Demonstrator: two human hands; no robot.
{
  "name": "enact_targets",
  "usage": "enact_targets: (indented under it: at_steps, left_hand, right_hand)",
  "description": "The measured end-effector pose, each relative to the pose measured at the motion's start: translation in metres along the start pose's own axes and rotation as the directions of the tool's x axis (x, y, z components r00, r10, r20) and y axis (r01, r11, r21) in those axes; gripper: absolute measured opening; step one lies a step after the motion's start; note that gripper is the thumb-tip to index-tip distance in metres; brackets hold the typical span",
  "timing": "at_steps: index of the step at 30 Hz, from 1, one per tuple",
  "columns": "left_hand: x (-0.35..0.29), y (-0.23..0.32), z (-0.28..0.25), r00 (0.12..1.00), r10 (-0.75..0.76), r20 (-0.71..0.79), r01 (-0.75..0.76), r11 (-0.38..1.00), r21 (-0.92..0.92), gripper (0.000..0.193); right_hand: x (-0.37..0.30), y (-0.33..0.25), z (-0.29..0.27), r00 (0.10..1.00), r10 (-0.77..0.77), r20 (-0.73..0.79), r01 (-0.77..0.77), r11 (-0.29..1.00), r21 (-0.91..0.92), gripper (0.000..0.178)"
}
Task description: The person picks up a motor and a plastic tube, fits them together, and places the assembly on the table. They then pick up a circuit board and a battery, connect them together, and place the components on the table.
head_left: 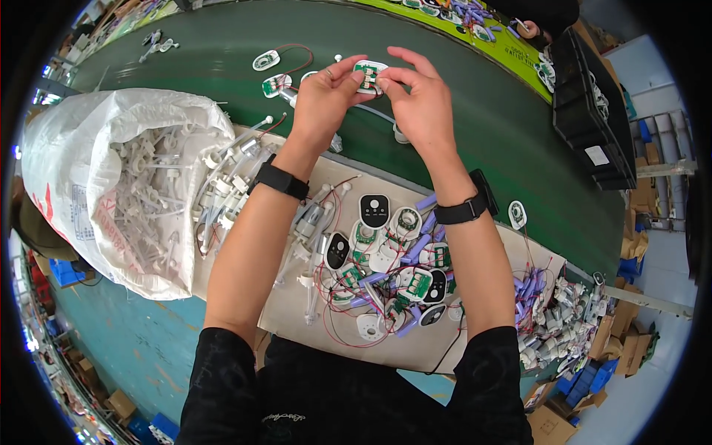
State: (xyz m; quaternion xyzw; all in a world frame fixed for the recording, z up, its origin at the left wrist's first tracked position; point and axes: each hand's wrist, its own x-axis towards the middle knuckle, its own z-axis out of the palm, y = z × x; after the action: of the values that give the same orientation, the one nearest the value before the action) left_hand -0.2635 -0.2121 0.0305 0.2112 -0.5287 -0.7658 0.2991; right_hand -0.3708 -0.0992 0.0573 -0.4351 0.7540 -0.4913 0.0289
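Between my two hands, above the green conveyor belt, is a small white oval housing with a green circuit board in it. My left hand pinches its left side between thumb and fingers. On the other side, the thumb and index finger of my right hand close on the board's right edge, the other fingers raised. Just left of my left hand, another white housing with a green board lies on the belt beside a white oval cover and a red wire.
A cardboard-coloured work surface carries a pile of white housings, black-faced panels, purple cylindrical cells and red wires. Left, a white woven sack spills clear plastic tube parts. A black crate stands right; a co-worker's hand shows far right.
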Motion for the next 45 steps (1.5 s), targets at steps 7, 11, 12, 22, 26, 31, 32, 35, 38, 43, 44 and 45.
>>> enact_targets:
  at_steps: [7,11,12,22,26,31,32,35,38,43,44,45]
  left_hand:
    - [-0.003,-0.005,0.003,0.996,0.078,-0.050,-0.073,0.993,0.094,0.032]
    - [-0.004,-0.009,0.006,0.996,0.061,-0.059,-0.046,0.974,0.222,0.031]
    - [-0.004,-0.010,0.007,0.995,0.076,-0.059,-0.060,0.970,0.235,0.031]
    - [0.001,-0.010,0.002,0.998,0.062,-0.011,-0.056,0.959,0.277,0.033]
    - [-0.003,-0.009,0.003,0.997,-0.038,-0.066,0.042,0.997,0.059,0.034]
    - [-0.003,-0.008,0.000,0.999,-0.008,-0.032,0.008,1.000,0.005,0.034]
    - [-0.002,-0.010,-0.001,0.999,-0.008,-0.032,0.009,1.000,0.005,0.034]
    - [-0.001,-0.012,-0.002,1.000,-0.007,-0.022,0.007,1.000,-0.006,0.034]
    - [-0.002,-0.012,-0.002,0.999,0.006,-0.038,-0.005,1.000,0.024,0.034]
    - [-0.004,-0.014,0.000,0.998,0.017,-0.068,-0.012,0.997,0.076,0.033]
    - [-0.005,-0.014,0.000,0.997,0.017,-0.071,-0.011,0.997,0.076,0.033]
    - [-0.006,-0.015,0.001,0.996,0.016,-0.087,-0.013,0.999,0.037,0.033]
  right_hand:
    - [0.002,0.005,0.006,0.999,0.035,0.005,-0.035,0.999,-0.028,0.013]
    - [-0.001,0.011,0.008,0.995,0.104,0.007,-0.104,0.995,0.005,0.014]
    - [-0.001,0.012,0.008,0.994,0.105,0.008,-0.105,0.994,0.005,0.014]
    - [-0.002,0.012,0.010,0.996,0.084,0.003,-0.084,0.996,-0.012,0.015]
    - [-0.002,0.008,0.010,0.999,0.038,-0.002,-0.038,0.999,-0.029,0.014]
    - [-0.002,0.004,0.010,0.999,0.032,0.019,-0.031,0.999,-0.027,0.014]
    - [-0.002,0.003,0.009,0.999,0.039,0.019,-0.038,0.999,-0.024,0.014]
    - [-0.002,0.005,0.010,1.000,-0.002,-0.004,0.002,0.999,-0.052,0.014]
    - [-0.001,0.003,0.013,0.999,0.008,-0.034,-0.009,0.999,-0.038,0.014]
    - [-0.003,0.006,0.017,0.998,0.035,-0.044,-0.038,0.997,-0.066,0.015]
    - [-0.004,0.006,0.019,0.997,0.068,-0.040,-0.070,0.996,-0.054,0.015]
    - [-0.005,0.005,0.020,0.997,0.068,-0.037,-0.070,0.996,-0.053,0.015]
